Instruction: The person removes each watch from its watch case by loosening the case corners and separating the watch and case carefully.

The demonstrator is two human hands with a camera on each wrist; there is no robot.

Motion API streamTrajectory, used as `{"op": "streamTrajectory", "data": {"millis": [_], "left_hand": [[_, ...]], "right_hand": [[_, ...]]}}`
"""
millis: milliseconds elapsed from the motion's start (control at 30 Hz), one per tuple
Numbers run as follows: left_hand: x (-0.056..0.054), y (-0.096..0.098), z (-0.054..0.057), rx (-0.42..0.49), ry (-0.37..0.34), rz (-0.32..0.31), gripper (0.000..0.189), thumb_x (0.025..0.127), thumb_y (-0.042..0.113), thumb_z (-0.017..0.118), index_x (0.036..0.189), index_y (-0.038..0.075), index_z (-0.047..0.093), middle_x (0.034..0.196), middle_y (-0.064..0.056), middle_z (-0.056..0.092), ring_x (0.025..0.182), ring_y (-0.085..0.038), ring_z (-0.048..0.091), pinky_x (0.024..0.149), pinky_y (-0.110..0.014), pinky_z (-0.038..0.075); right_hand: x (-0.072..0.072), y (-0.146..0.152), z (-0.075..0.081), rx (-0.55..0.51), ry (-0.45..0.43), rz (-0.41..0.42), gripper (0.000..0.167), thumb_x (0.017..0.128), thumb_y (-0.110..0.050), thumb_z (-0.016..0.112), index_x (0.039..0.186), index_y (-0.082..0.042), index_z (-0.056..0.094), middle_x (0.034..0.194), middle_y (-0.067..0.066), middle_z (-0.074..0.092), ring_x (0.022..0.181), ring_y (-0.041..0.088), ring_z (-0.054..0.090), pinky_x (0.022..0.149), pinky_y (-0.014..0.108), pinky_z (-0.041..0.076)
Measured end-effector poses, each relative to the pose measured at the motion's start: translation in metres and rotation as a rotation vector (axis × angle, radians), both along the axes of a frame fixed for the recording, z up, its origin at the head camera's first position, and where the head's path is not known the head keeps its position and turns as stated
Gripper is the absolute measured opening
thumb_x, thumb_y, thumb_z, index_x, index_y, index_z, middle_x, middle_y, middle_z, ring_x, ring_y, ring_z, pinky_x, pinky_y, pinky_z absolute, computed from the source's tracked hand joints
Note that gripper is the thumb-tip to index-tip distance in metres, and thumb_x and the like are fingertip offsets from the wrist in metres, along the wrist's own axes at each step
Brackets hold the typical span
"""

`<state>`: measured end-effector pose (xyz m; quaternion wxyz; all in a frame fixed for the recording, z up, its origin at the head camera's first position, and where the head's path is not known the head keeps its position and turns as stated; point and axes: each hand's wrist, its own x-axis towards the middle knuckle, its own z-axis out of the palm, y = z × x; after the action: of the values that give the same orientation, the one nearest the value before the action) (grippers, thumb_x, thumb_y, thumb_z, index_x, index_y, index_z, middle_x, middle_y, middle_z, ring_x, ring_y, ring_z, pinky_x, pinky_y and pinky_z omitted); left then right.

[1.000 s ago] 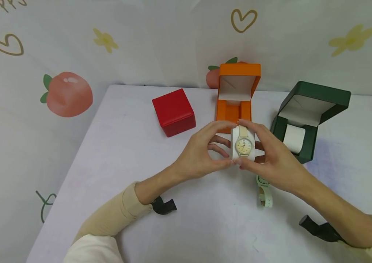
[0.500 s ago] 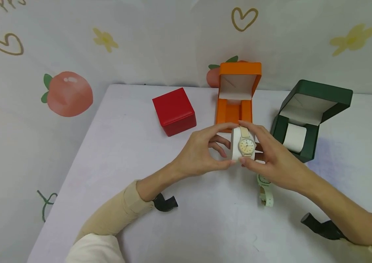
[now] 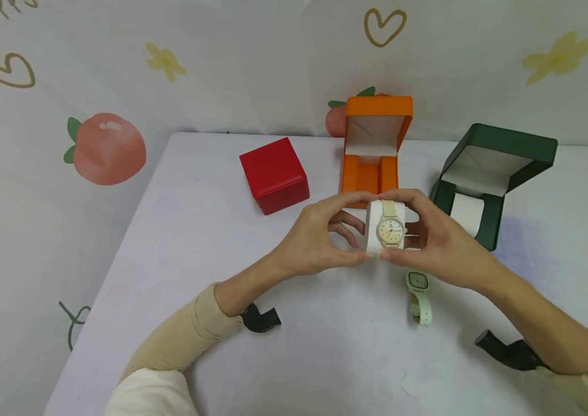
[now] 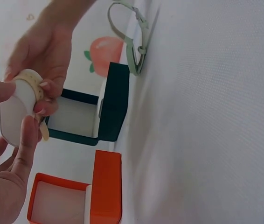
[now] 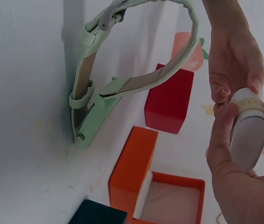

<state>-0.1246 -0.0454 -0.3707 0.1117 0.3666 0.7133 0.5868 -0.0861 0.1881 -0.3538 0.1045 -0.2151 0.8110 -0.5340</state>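
A cream-strapped watch [image 3: 390, 231] is wrapped round a white watch cushion [image 3: 372, 222], held up between both hands in front of the orange box [image 3: 389, 170]. My left hand [image 3: 306, 240] pinches the cushion's left side between thumb and fingers. On the other side my right hand [image 3: 442, 245] grips the cushion and watch, thumb at the lower edge. The left wrist view shows the strap [image 4: 31, 84] curving over the cushion, one strap end [image 4: 44, 129] hanging loose. A pale green watch [image 3: 419, 281] lies on the table just below the right hand.
The orange box stands open with a bare slot inside. To its right, an open dark green box [image 3: 512, 144] holds a white cushion [image 3: 466, 214]. A closed red box [image 3: 274, 176] sits left of the orange one. A printed cloth [image 3: 252, 69] hangs behind the table.
The watch and cushion have shifted slightly right and turned a little. My right hand has moved slightly up and right, uncovering the green watch's face. Both hands keep their hold.
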Motion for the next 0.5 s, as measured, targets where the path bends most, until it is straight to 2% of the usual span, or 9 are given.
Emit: {"op": "streamTrajectory", "data": {"millis": [233, 367, 500], "left_hand": [[0.0005, -0.0004, 0.0003, 0.01, -0.031, -0.001, 0.078, 0.071, -0.005, 0.085, 0.139, 0.002, 0.048, 0.134, -0.011, 0.054, 0.094, -0.015, 0.068, 0.077, -0.031, 0.06], [-0.0002, 0.0001, 0.0, 0.016, -0.035, 0.0, 0.077, 0.072, -0.004, 0.085, 0.139, 0.002, 0.048, 0.133, -0.01, 0.054, 0.094, -0.016, 0.068, 0.076, -0.031, 0.06], [-0.0013, 0.0006, 0.0006, 0.017, -0.025, -0.019, 0.074, 0.074, -0.003, 0.084, 0.138, 0.002, 0.048, 0.132, -0.009, 0.055, 0.093, -0.015, 0.069, 0.076, -0.032, 0.06]], "right_hand": [[-0.0017, -0.001, -0.001, -0.011, -0.047, -0.022, 0.076, 0.081, -0.006, 0.082, 0.143, -0.012, 0.039, 0.137, 0.002, 0.043, 0.094, 0.025, 0.065, 0.08, 0.022, 0.056], [-0.0029, -0.0006, -0.0027, -0.034, -0.029, -0.022, 0.076, 0.079, -0.003, 0.082, 0.141, -0.012, 0.04, 0.136, 0.001, 0.044, 0.089, 0.025, 0.066, 0.077, 0.022, 0.057], [-0.0065, 0.0021, -0.0043, -0.074, -0.004, 0.021, 0.075, 0.078, 0.004, 0.081, 0.138, -0.009, 0.039, 0.131, 0.003, 0.043, 0.083, 0.026, 0.064, 0.074, 0.024, 0.057]]}}
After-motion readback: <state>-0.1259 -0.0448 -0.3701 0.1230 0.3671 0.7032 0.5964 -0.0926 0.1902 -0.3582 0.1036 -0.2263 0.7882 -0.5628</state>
